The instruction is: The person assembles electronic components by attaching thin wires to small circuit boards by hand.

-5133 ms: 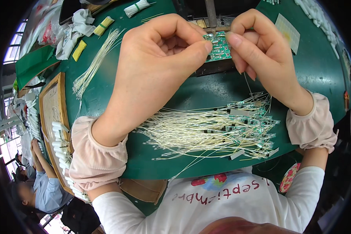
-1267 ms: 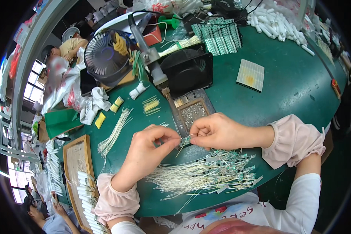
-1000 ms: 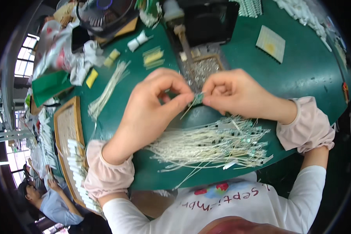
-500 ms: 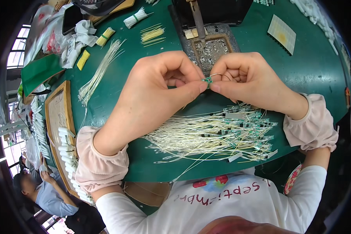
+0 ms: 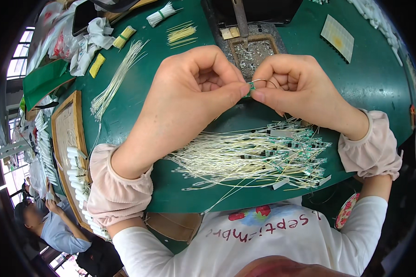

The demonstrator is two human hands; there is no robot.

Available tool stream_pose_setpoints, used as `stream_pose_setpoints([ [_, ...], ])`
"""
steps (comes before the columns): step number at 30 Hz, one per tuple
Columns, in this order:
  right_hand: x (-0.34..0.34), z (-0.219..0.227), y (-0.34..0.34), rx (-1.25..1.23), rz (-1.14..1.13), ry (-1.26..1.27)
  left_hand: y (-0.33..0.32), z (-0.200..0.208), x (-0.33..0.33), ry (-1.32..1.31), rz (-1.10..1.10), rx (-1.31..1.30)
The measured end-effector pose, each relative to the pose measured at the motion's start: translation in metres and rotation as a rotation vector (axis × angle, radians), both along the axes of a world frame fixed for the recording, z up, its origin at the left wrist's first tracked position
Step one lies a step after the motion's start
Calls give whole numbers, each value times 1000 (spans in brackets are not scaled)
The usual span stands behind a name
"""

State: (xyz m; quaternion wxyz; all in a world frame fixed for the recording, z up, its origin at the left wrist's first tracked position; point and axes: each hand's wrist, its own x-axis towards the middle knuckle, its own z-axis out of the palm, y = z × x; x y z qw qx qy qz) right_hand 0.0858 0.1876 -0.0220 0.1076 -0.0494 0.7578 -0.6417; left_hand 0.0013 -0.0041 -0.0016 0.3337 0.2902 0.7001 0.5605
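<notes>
Between my fingertips is a small green circuit board (image 5: 251,89), mostly covered by the thumbs. My left hand (image 5: 192,87) is closed, pinching its left end between thumb and forefinger. At the other end, the thumb and forefinger of my right hand (image 5: 305,94) are also closed on it. A thin bare wire (image 5: 266,81) arcs from the board over the right fingers; where it ends is hidden. Below both hands lies a pile of pale wires with small green boards (image 5: 249,154), most boards toward the right.
Beyond my hands stands a soldering tray (image 5: 278,45) with metal scraps under a metal rod (image 5: 240,21). At the left are loose white wires (image 5: 118,81), tied bundles (image 5: 124,37) and a wooden frame (image 5: 80,120). A pale panel (image 5: 338,38) lies far right; another person (image 5: 62,231) sits lower left.
Both hands have moved slightly away from me and a little right, with the board still pinched between them. The whole view has also shifted slightly.
</notes>
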Motion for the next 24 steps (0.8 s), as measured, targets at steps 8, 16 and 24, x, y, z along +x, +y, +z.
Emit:
stream_pose_setpoints([
  [8,-2,11,0,-82,-126,8,2,-3,-7,9,52,118],
  [16,-9,12,0,35,-178,128,7,-8,-16,9,98,201],
  [24,-9,9,-1,68,-233,213,8,-9,-15,123,96,281],
])
